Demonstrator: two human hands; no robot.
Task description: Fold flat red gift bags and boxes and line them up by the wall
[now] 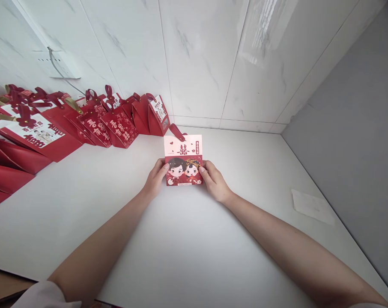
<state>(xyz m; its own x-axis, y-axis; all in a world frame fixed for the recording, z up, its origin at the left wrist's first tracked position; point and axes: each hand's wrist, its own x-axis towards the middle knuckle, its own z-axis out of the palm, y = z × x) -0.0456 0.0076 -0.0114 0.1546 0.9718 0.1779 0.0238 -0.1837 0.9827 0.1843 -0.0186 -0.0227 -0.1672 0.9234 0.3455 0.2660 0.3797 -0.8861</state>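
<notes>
Near the middle of the white table, a red and pink gift box [184,149] with a cartoon couple on its front stands between my two hands. A dark red strap handle [177,132] sticks up from its top. My left hand [156,175] grips the box's left side, thumb on the front face. On the opposite side my right hand [215,179] holds the right edge, its thumb also on the front. The fingers behind the box are hidden. Whether its base touches the table I cannot tell.
Several red gift boxes [120,128] with strap handles line the wall at the left. A socket panel [55,64] with a grey cable is on the tiled wall. A white flat piece [311,206] lies on the table [187,248] at the right, near a grey wall [351,128].
</notes>
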